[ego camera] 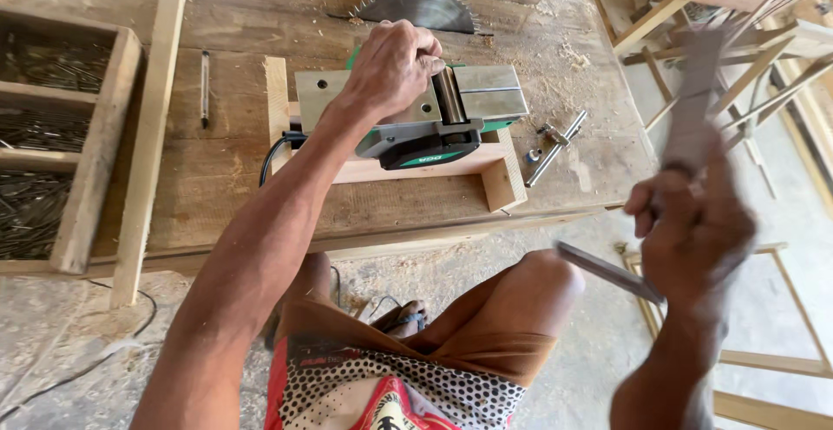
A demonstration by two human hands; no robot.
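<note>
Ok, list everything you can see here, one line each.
electric planer: one, grey and green, upside down in a wooden cradle on the bench
saw blade: one, grey, sticking up at the bench's far edge
nail tray: one, wooden, left of the bench
pen: one, dark, left of the cradle
metal wrench: one, right of the planer
wooden frames: pale, on the floor at right
left hand: on the planer
right hand: holds a blurred flat strip
</note>
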